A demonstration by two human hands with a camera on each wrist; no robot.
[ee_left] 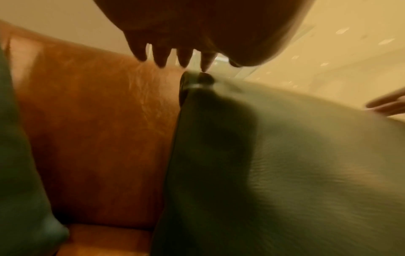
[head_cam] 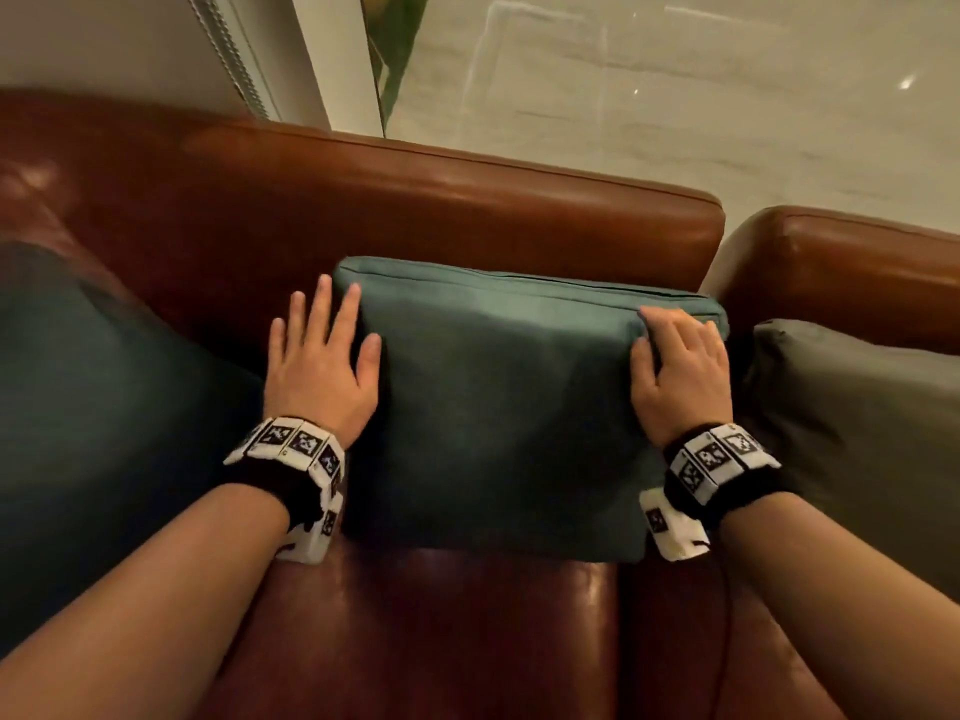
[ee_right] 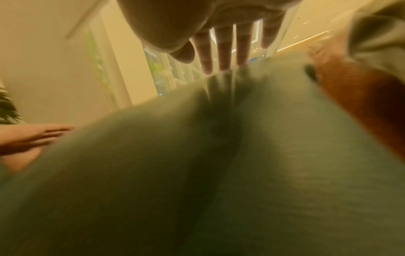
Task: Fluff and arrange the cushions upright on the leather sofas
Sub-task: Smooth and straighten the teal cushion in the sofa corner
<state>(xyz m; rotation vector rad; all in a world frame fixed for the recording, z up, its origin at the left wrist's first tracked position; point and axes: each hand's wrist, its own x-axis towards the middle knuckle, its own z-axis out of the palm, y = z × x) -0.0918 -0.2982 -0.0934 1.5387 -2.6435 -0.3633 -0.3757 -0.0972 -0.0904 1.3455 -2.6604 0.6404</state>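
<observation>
your left hand (head_cam: pixel 317 366) lay flat with straight, spread fingers against the left edge of the teal cushion (head_cam: pixel 498 407), thumb on its front face. your right hand (head_cam: pixel 680 366) sat at the cushion's upper right corner, fingers bent over the top seam and gripping the fabric there. the cushion stood upright on the seat of the brown leather sofa (head_cam: pixel 415 200), leaning against the backrest near the sofa's right end. a darker cushion (head_cam: pixel 93 407) rested at the left side of the same seat, apart from your left hand. a grey-green cushion (head_cam: pixel 857 433) stood on the second leather sofa (head_cam: pixel 857 252) to the right. both wrist views were blurred, showing mostly the teal fabric.
</observation>
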